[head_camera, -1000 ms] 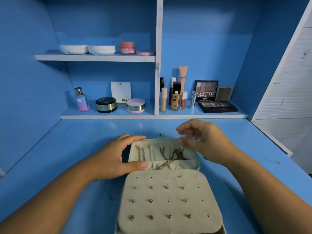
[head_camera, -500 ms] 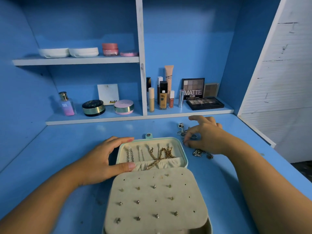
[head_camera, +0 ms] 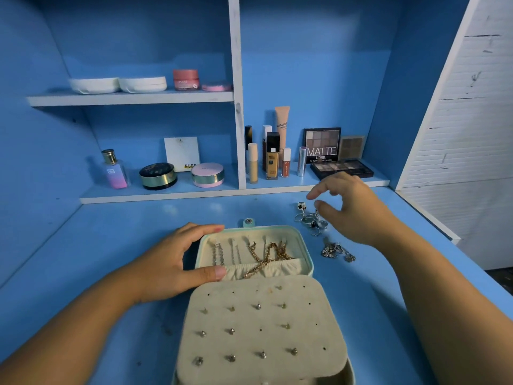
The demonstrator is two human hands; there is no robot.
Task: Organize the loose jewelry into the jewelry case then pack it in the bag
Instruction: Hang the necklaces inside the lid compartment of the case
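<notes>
One camera on my head looks forward and down, close over the worktop (head_camera: pixel 125 223), facing the shelves (head_camera: pixel 130 98) behind it.

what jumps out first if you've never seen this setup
The open jewelry case mid-table, gold chains tangled in its lid and studs pinned on its beige panel. The left hand grips the lid's edge while the right hand hovers above loose rings right of the case.

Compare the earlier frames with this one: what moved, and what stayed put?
The right hand left the chains in the jewelry case lid, moved right to the loose rings on the table, and now hovers above them holding nothing. The left hand keeps holding the lid's left edge; the case stays open.
</notes>
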